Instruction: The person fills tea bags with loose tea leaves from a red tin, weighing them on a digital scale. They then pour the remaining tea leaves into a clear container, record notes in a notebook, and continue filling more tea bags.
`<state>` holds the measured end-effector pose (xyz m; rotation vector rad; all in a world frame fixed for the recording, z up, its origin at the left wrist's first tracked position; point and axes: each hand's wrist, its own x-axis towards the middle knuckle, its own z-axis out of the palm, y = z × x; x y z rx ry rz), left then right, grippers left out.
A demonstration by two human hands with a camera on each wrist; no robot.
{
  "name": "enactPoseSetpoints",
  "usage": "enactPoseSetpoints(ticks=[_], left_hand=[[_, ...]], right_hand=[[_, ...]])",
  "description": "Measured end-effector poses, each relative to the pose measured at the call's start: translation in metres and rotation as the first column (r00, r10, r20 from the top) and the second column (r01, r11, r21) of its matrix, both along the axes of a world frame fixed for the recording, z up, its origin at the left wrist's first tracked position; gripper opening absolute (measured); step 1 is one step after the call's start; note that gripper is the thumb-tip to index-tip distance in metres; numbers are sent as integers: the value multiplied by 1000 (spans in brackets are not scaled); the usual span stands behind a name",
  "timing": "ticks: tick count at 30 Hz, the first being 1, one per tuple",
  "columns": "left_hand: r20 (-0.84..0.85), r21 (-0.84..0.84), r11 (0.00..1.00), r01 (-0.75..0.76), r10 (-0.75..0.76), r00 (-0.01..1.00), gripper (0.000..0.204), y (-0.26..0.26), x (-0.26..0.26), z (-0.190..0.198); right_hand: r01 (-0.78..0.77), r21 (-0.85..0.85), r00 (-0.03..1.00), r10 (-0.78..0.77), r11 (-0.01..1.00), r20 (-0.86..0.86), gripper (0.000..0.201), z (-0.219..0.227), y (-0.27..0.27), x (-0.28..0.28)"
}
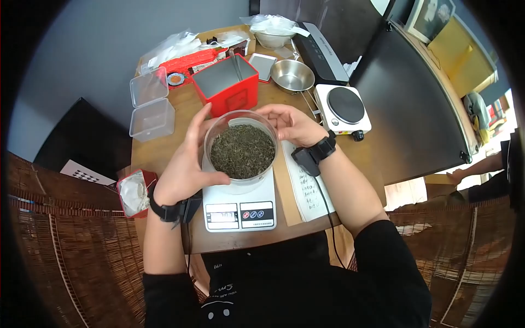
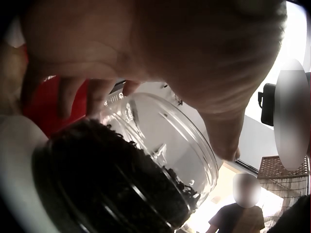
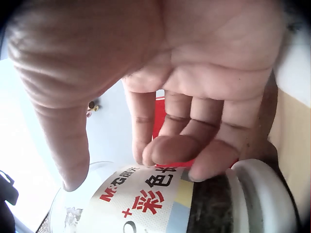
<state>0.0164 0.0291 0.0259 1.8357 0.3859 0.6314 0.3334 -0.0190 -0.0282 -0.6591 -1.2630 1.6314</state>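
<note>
A clear round plastic tub (image 1: 240, 174) of dark dried leaves (image 1: 243, 150), like loose tea, stands on a white digital scale (image 1: 239, 218) with its display lit. My left hand (image 1: 183, 169) spreads along the tub's left side, thumb at the front and fingers towards the back. In the left wrist view its thumb extends past the rim. On the other side my right hand (image 1: 298, 128) has its fingers loosely bent close to the wall. The right wrist view shows these fingertips right at the tub's printed label (image 3: 150, 199).
Behind the tub stands a red tin (image 1: 235, 98) with a utensil in it. A hinged clear box (image 1: 152, 117), steel pan (image 1: 292, 75) and white hotplate (image 1: 342, 109) are around it. A notebook (image 1: 306, 186) lies right of the scale; another person's arm (image 1: 476, 169) shows far right.
</note>
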Motion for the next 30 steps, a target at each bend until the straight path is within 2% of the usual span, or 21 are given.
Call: enactPoseSetpoints(ticks=[1, 2, 3, 5, 7, 8, 9, 10, 11, 12, 13, 14, 15, 16, 17, 19, 20, 24, 26, 28, 30], left_hand=[[-61, 29, 996, -84, 86, 994, 120, 1, -10, -2], [-120, 61, 985, -162, 169, 978, 113, 0, -19, -5], [-118, 61, 986, -157, 163, 979, 113, 1, -26, -6], [-261, 4, 984, -177, 172, 950, 95, 4, -41, -5], [-377, 207, 974, -92, 166, 911, 80, 5, -46, -11], [-427, 130, 986, -103, 150, 892, 76, 4, -43, -10], [-456, 92, 991, -99, 130, 881, 75, 1, -39, -7], [-484, 54, 994, -96, 110, 868, 73, -2, -35, -3], [-490, 97, 994, -54, 95, 867, 74, 3, -41, -14], [-495, 141, 990, -12, 81, 865, 75, 8, -47, -25], [-490, 94, 996, 0, 47, 870, 82, 10, -43, -25], [-485, 46, 999, 11, 13, 875, 89, 13, -40, -25], [-478, -146, 989, -17, -55, 877, 99, -1, -34, -1], [-489, 1, 997, 79, -68, 870, 89, -7, -34, 5], [-510, 144, 977, 156, -62, 858, 80, -7, -36, 6], [-446, 58, 988, 143, -102, 889, 86, -6, -29, 3], [-396, -54, 993, 104, -117, 911, 87, -13, -27, 10], [-349, -5, 997, 72, -69, 935, 85, -21, -20, 14], [-449, 163, 982, 94, -11, 893, 82, -11, -23, 4], [-445, 148, 985, 90, -15, 896, 81, -9, -23, 4], [-437, 131, 987, 93, -27, 899, 79, -8, -25, 0]], right_hand=[[8, 18, 1000, -8, 1000, -12, 98, 1, -1, 0], [-13, 69, 1000, 13, 998, 1, 90, 1, 0, 1], [-8, 69, 1000, 8, 998, 3, 90, -1, 0, 1], [-45, 62, 998, 48, 997, -43, 102, -1, 0, -2], [-122, 102, 992, 124, 987, -18, 116, -2, 2, -6], [-115, 130, 985, 96, 985, 145, 117, 9, -4, -9], [-146, 221, 965, 89, 964, 246, 116, -5, 2, -9], [-136, 226, 969, 83, 965, 232, 115, -7, -1, -13], [-149, 182, 966, 104, 972, 238, 115, 3, -5, -15], [-171, 206, 958, 114, 963, 263, 115, -11, 2, -13], [-185, 199, 959, 132, 962, 252, 113, -8, 3, -15], [-187, 123, 975, 169, 975, 145, 113, -4, 0, -19], [-183, 107, 966, 158, 977, 206, 110, -4, 2, -19], [-144, 43, 946, 125, 989, 298, 108, -8, 4, -15], [-172, 54, 961, 155, 984, 227, 113, -15, 9, -17], [-166, 52, 969, 153, 985, 191, 113, -19, 13, -16], [-178, 62, 973, 166, 982, 162, 113, -20, 14, -17], [-192, 57, 976, 184, 980, 118, 114, -22, 13, -16], [-198, 58, 975, 190, 978, 116, 114, -22, 14, -17], [-241, 63, 968, 235, 968, 90, 116, -20, 15, -17], [-222, 54, 972, 217, 973, 88, 117, -18, 12, -19]])
